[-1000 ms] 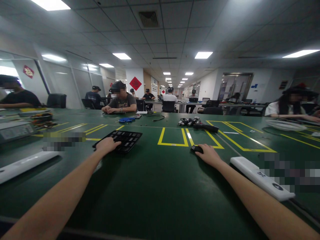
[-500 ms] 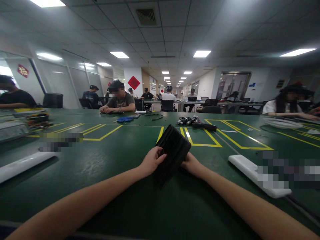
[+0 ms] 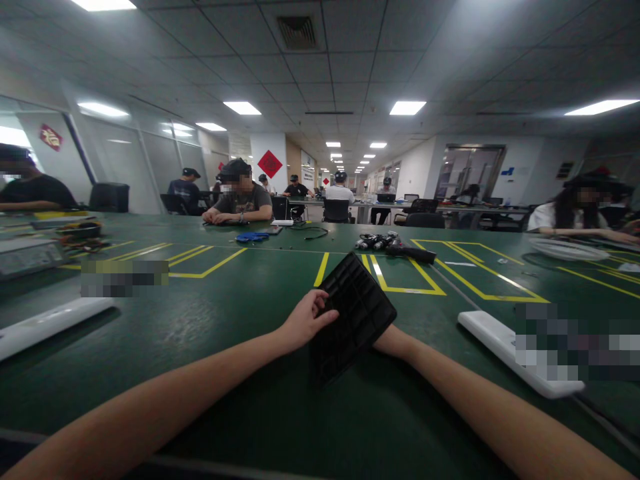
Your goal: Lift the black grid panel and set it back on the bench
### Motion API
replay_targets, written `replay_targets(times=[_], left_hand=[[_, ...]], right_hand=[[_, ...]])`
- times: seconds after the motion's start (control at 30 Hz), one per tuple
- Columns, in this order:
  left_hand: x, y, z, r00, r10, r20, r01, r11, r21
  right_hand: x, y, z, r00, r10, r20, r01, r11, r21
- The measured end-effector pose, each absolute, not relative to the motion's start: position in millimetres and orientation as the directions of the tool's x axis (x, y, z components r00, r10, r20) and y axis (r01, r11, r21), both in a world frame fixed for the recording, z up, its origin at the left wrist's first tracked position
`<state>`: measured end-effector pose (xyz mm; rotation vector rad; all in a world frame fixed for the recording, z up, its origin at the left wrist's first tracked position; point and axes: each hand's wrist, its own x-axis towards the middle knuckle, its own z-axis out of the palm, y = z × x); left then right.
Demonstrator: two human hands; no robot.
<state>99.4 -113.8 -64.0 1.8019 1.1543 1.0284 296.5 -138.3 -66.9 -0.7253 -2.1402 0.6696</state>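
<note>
A black tray (image 3: 353,310) with a grid of shallow square compartments is tilted above the green table in front of me. My left hand (image 3: 313,317) is at its left edge, fingers curled and thumb lying over the gridded face. Behind the lower right edge my right hand (image 3: 393,340) holds the tray; its fingers are hidden by it. The compartments are dark, and I cannot tell whether anything small lies in them.
White power strips lie at left (image 3: 55,327) and right (image 3: 520,353). Beyond the tray are a bundle of black cables (image 3: 377,241), a blue item (image 3: 253,237) and yellow tape outlines (image 3: 415,291). Several people sit around, one person (image 3: 240,197) across the table (image 3: 225,413).
The tray has turned so that its gridded face shows more fully, and its right edge has shifted right and down. My right hand moved along with it; my left stayed nearly in place.
</note>
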Motion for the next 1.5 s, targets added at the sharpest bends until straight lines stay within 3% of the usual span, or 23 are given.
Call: replay_targets(times=[0.1, 0.2, 0.33, 0.47, 0.73, 0.93, 1.07, 1.17, 1.33, 1.5], left_hand=[[98, -105, -59, -0.042, 0.998, 0.051, 0.104, -0.046, 0.993], [93, -96, -56, -0.115, 0.987, -0.115, -0.055, 0.11, 0.992], [91, -96, -54, 0.012, 0.987, -0.16, -0.124, 0.16, 0.979], [93, -105, -50, 0.2, 0.973, -0.118, -0.013, 0.123, 0.992], [90, -113, -46, 0.538, 0.829, -0.154, -0.042, 0.209, 0.977], [90, -114, -50, 0.629, 0.76, -0.167, -0.052, 0.255, 0.965], [91, -117, -52, 0.592, 0.794, -0.138, 0.011, 0.164, 0.986], [92, -118, -56, 0.507, 0.86, -0.051, 0.14, -0.024, 0.99], [95, -118, -58, 0.349, 0.915, 0.2, 0.343, -0.324, 0.882], [95, -123, -50, 0.398, 0.88, 0.258, 0.417, -0.424, 0.804]], right_hand=[[300, -137, -69, -0.52, 0.724, 0.453, 0.337, 0.661, -0.67], [304, -137, -70, -0.506, 0.746, 0.433, 0.372, 0.641, -0.671], [305, -138, -68, -0.51, 0.742, 0.434, 0.372, 0.646, -0.667], [302, -139, -66, -0.533, 0.723, 0.439, 0.336, 0.658, -0.674], [300, -140, -64, -0.557, 0.686, 0.468, 0.285, 0.687, -0.668], [300, -137, -67, -0.552, 0.674, 0.49, 0.29, 0.707, -0.646], [297, -138, -66, -0.551, 0.674, 0.492, 0.285, 0.706, -0.648], [295, -142, -63, -0.557, 0.683, 0.471, 0.283, 0.69, -0.666], [294, -146, -59, -0.539, 0.706, 0.459, 0.287, 0.666, -0.688], [295, -145, -60, -0.529, 0.717, 0.454, 0.296, 0.657, -0.693]])
